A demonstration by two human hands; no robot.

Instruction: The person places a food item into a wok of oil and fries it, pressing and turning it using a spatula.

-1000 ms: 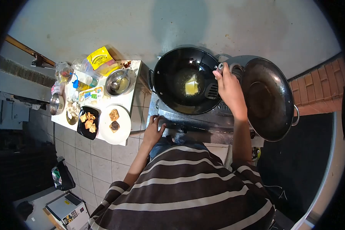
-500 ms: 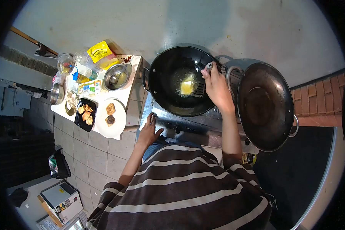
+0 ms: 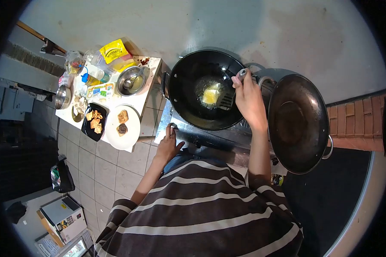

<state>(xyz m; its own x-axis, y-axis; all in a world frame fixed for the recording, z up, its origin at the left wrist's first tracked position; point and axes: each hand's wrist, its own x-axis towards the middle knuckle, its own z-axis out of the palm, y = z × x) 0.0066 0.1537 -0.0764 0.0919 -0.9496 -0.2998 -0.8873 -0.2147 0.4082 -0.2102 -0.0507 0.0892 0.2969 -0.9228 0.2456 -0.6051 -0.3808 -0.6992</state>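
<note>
Grey wall (image 3: 158, 25) behind, metal stove (image 3: 186, 127) in front, white surface (image 3: 136, 101) beyond the left hand (image 3: 167, 147). Right hand (image 3: 250, 103) is closed around the spatula (image 3: 225, 101) handle. Left hand looks empty, loosely spread at the stove's front edge; contact unclear.

Yellow-white piece (image 3: 210, 96) lies in the black wok (image 3: 186, 83), left of the right hand, in bubbling oil.

Delta: a second ago the blade sat clear of the piece; now it's at the piece's near-right side, can't tell if touching. My read: blade is within working reach, piece not lifted. Plate (image 3: 133, 127) with two browned pieces, left of left hand: no change.
</note>
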